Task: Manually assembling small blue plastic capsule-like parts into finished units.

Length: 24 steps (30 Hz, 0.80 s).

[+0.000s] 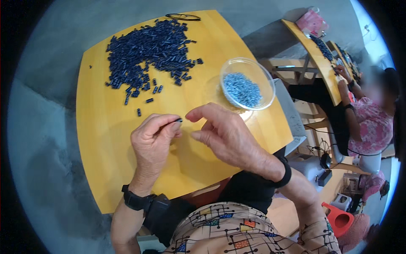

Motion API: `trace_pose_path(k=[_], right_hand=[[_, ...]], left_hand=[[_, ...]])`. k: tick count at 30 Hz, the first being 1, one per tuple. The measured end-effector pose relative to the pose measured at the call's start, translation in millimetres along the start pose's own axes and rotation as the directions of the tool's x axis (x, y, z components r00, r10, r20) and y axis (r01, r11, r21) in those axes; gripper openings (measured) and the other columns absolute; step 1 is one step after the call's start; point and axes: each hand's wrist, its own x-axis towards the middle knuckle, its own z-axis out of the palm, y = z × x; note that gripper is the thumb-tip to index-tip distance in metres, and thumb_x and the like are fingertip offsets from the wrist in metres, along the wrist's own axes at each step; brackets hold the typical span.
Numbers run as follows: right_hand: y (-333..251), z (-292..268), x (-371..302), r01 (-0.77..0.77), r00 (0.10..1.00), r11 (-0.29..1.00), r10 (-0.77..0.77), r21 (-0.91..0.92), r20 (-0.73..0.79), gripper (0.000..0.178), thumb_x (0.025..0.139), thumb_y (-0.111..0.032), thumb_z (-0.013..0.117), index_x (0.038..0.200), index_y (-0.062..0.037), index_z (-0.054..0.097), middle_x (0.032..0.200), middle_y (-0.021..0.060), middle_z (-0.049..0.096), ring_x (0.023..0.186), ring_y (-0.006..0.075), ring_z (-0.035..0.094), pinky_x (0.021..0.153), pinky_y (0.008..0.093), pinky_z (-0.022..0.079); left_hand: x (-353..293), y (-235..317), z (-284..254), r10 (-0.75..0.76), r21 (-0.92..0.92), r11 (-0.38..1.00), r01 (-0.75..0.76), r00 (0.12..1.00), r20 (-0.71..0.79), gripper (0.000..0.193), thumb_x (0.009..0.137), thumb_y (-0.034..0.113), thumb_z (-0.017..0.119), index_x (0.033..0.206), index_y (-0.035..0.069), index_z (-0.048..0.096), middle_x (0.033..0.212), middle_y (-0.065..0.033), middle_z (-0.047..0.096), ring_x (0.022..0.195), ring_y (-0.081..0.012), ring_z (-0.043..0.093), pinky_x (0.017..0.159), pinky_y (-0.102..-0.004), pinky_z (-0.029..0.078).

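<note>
Left hand (152,137) pinching small dark piece (179,120)
Right hand (230,137) just beside, thumb and forefinger parted (clear tub (267,82) nearby).

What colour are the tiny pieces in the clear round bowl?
The tiny pieces look silvery blue, in the head view.

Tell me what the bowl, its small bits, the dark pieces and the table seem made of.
Bowl: most likely clear, glossy plastic; see-through, with glints.
Small bits: perhaps shiny metal; they glint silvery-blue.
Dark pieces: probably hard plastic, faint sheen; evenly dark.
Table: smooth wood or laminate, unclear which; evenly yellow, softly reflective.
</note>
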Motion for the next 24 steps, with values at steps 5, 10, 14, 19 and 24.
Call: trace_pose_path(k=[5, 10, 14, 19, 24], right_hand=[[2.8, -42.0, 2.8, -0.005, 0.98, 0.998, 0.018, 0.066, -0.201, 0.012, 0.082, -0.002, 0.065, 0.093, 0.0009, 0.063, 0.083, 0.0095, 0.066, 0.071, 0.0166, 0.063, 0.063, 0.0278, 0.05], [-2.4, -48.4, 12.9, -0.171, 0.979, 0.981, 0.18, 0.095, -0.099, 0.015, 0.085, -0.004, 0.061, 0.098, 0.0035, 0.063, 0.084, 0.0088, 0.066, 0.069, 0.0127, 0.062, 0.06, 0.0259, 0.05], [-2.6, -22.8, 35.6, -0.179, 0.983, 0.968, 0.182, 0.175, 0.003, 0.021, 0.086, -0.006, 0.059, 0.104, 0.0045, 0.061, 0.087, 0.0107, 0.067, 0.066, 0.0146, 0.063, 0.057, 0.0271, 0.05], [6.2, -6.7, 71.3, -0.162, 0.986, 0.986, 0.161, 0.036, 0.039, 0.025, 0.086, -0.006, 0.056, 0.109, 0.0041, 0.061, 0.095, 0.0158, 0.067, 0.071, 0.0208, 0.067, 0.061, 0.0313, 0.052], [21.7, 12.0, 96.7, 0.069, 0.997, 0.961, -0.073, -0.267, -0.003, 0.024, 0.085, -0.006, 0.058, 0.108, -0.0033, 0.064, 0.092, 0.0129, 0.064, 0.074, 0.0231, 0.063, 0.065, 0.0328, 0.05]], left_hand=[[-0.9, -4.4, -7.4, -0.013, 0.06, 0.998, 0.012, 1.0, 0.015, 0.007, 0.084, -0.005, 0.063, 0.09, -0.005, 0.065, 0.079, -0.0066, 0.062, 0.067, -0.0121, 0.062, 0.061, -0.0229, 0.052], [1.6, -6.7, -0.3, 0.014, 0.011, 1.0, -0.014, 0.999, 0.046, 0.006, 0.082, -0.005, 0.065, 0.088, -0.003, 0.067, 0.077, -0.006, 0.064, 0.064, -0.0106, 0.063, 0.057, -0.0207, 0.05], [2.3, -8.5, -4.5, 0.035, 0.018, 0.999, -0.036, 0.999, 0.04, 0.006, 0.082, -0.004, 0.066, 0.088, -0.003, 0.067, 0.077, -0.0062, 0.063, 0.064, -0.0109, 0.063, 0.056, -0.0211, 0.05], [2.5, -7.5, -6.5, 0.068, -0.043, 0.997, -0.069, 0.997, -0.029, 0.008, 0.082, -0.003, 0.066, 0.089, -0.003, 0.066, 0.077, -0.0062, 0.063, 0.064, -0.0112, 0.062, 0.058, -0.0224, 0.05], [3.0, -8.3, -9.5, 0.125, -0.047, 0.991, -0.126, 0.992, -0.015, 0.009, 0.082, -0.003, 0.066, 0.091, -0.003, 0.066, 0.079, -0.0072, 0.063, 0.066, -0.0119, 0.063, 0.059, -0.0226, 0.051]])
